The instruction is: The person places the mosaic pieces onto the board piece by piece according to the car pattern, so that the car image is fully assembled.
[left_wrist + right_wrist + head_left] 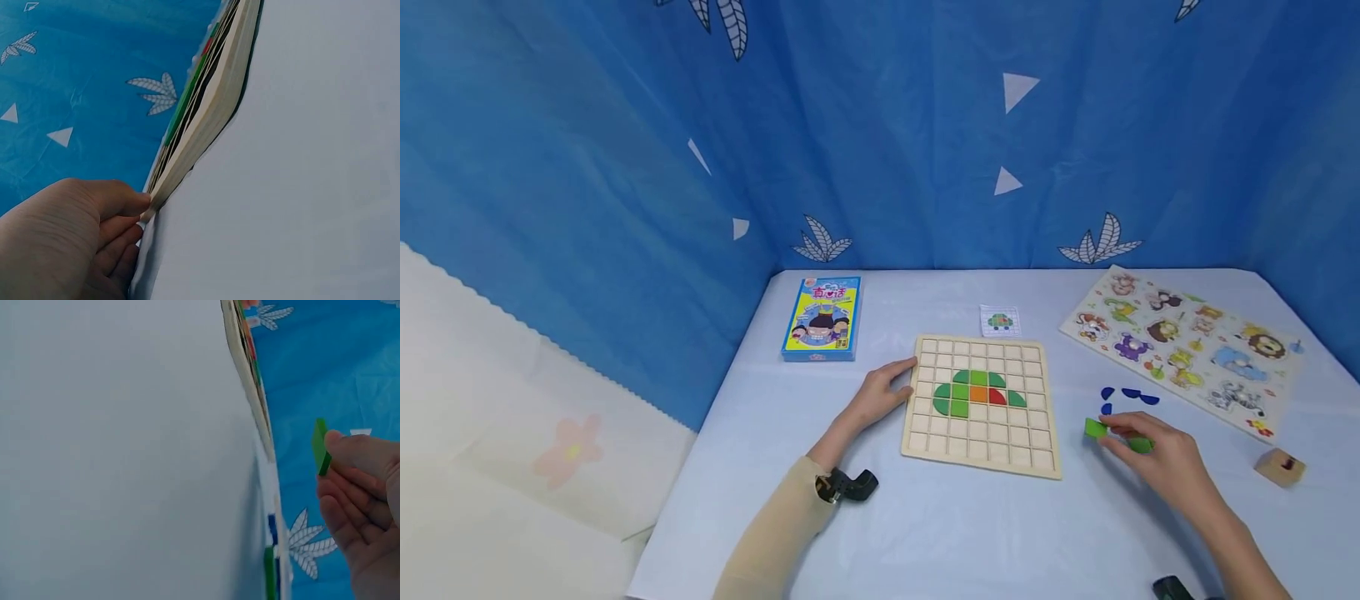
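A wooden grid board (pixel 940 442) lies on the table with green, orange and red pieces set in some of its squares. My left hand (pixel 880 394) touches the board's left edge with fingertips and thumb; the left wrist view shows the thumb (pixel 134 201) right at the board's side. To the right of the board, my right hand (pixel 1161 454) pinches a light green square tile (pixel 320 447) between thumb and fingers, above the table. A green piece (pixel 1140 445) lies below this hand, partly hidden by it. Several dark blue pieces (pixel 1141 397) lie just beyond.
A small pattern card (pixel 1000 321) lies behind the board. At the back left is a blue and yellow card box (pixel 822 320). An animal puzzle board (pixel 1180 342) lies at the back right, with a wooden block (pixel 1280 468) in front of it.
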Demonstrator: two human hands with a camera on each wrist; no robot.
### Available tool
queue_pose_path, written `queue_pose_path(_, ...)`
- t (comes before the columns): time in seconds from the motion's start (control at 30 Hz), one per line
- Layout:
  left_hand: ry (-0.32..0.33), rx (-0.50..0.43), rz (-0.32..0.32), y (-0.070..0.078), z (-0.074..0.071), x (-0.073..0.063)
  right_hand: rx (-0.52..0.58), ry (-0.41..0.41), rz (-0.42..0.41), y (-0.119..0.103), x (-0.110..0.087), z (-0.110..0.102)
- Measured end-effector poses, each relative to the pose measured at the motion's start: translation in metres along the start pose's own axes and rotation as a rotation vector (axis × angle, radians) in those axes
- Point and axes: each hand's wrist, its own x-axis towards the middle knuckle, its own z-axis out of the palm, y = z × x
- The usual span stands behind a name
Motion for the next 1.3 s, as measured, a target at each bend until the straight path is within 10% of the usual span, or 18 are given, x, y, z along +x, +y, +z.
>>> queue_pose_path(0.43, -0.003, 0.010, -0.005, -0.001, 0.000, 0.000, 0.159, -0.111, -0.146, -0.055, 0.052, 0.057)
queue_pose_path(1.3, 0.000, -0.003, -0.005, -0.002, 0.001, 0.002, 0.028, -0.232, -0.233, -0.065, 0.062, 0.104)
